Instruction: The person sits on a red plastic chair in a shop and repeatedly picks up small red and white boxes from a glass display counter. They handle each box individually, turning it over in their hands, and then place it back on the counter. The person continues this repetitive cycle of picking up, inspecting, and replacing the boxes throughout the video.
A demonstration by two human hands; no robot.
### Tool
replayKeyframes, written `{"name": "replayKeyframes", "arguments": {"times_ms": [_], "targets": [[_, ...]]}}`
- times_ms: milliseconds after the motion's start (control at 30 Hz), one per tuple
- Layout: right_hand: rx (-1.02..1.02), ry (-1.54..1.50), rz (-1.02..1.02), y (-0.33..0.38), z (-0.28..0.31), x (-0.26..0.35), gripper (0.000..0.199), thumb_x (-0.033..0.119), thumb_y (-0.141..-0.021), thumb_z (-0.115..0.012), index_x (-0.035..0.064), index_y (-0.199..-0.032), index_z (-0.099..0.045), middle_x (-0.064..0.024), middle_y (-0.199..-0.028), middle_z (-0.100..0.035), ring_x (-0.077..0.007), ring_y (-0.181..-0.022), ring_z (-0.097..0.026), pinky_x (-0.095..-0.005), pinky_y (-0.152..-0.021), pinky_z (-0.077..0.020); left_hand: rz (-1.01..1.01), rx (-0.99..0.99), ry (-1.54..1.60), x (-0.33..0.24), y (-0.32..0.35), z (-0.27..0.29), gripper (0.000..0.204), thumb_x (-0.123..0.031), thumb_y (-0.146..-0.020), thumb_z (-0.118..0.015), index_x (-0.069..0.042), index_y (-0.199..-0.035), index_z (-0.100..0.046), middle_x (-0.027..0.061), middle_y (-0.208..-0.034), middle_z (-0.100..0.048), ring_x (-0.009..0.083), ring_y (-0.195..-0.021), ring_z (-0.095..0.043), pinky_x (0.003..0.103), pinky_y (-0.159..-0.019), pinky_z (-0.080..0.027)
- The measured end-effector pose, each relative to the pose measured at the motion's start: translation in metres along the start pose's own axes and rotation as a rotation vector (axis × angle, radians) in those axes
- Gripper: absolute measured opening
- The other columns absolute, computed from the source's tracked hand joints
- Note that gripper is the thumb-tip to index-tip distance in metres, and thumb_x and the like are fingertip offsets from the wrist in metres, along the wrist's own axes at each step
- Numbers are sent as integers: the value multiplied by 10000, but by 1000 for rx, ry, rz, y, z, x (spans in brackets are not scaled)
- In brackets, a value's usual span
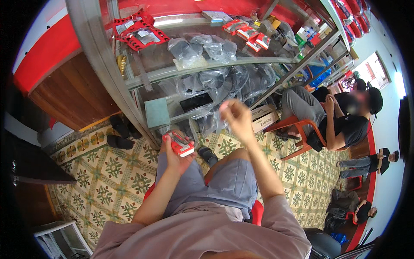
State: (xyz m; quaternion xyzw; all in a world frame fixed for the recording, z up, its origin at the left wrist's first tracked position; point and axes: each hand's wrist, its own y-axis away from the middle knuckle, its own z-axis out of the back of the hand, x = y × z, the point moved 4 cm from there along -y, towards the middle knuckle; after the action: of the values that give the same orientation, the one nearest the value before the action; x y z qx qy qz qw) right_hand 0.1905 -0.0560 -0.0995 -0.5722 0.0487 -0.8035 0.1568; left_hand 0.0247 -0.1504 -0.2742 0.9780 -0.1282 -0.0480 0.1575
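My left hand (174, 162) is wrapped round a small red-and-white box (182, 146) above my left thigh. A dark, shiny patch shows on the box's upper face. To its right, my right hand (238, 121) is raised in front of the glass display shelves, with its fingers curled and pressed together. A pinkish spot shows at the fingertips, too blurred to tell as a thing or skin. Beyond the hands, on the lower shelf, lie a black phone-like slab (196, 102) and a pale teal square box (157, 113).
The display case (241, 61) stands close in front, holding crumpled clear plastic bags (202, 47), red-and-white boxes (246, 33) and red-and-black packets (144, 36). At right, a person sits on an orange chair (297, 134). Dark slippers (119, 141) lie on the tiled floor.
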Motion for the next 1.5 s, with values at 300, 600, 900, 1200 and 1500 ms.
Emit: {"name": "replayKeyframes", "arguments": {"times_ms": [300,600,900,1200,1500], "targets": [[-104,698,309,-173,59,46,478,402,-744,-713,36,-1042,-636,-168,-879,-631,-271,-785,-624,-371,-722,-487,135,78,51,13,8,-15,783,-781,-736,-416,-89,-1064,-579,99,-752,-616,234,-629,-556,346,-652,-428],[122,892,389,-212,56,33,529,315,-718,-662,133,-1207,-572,-190,-1196,-555,-343,-1114,-528,-398,-949,-414,191,98,37,14,8,-10,741,-748,-763,-419,-88,-1053,-593,130,-819,-643,251,-664,-587,377,-663,-454],[255,1035,603,-227,13,48,536,88,-687,-587,97,-1220,-533,-208,-920,-646,-366,-853,-629,-433,-767,-493,195,31,-3,17,13,-16,725,-740,-771,-431,-83,-1025,-602,123,-850,-639,238,-697,-595,362,-669,-445],[-239,-92,117,-194,67,49,305,285,-871,-618,-14,-924,-588,-78,-804,-650,-157,-645,-588,-289,-579,-431,146,-78,-45,23,2,2,685,-733,-773,-440,-120,-1055,-556,114,-838,-623,225,-688,-590,355,-628,-445],[174,-434,-383,30,20,-18,242,187,-859,-647,33,-1037,-586,-28,-910,-638,-119,-801,-606,-241,-652,-459,33,-248,-176,19,3,7,495,-633,-798,-498,-189,-1013,-544,62,-911,-588,198,-785,-576,343,-614,-444]]}}
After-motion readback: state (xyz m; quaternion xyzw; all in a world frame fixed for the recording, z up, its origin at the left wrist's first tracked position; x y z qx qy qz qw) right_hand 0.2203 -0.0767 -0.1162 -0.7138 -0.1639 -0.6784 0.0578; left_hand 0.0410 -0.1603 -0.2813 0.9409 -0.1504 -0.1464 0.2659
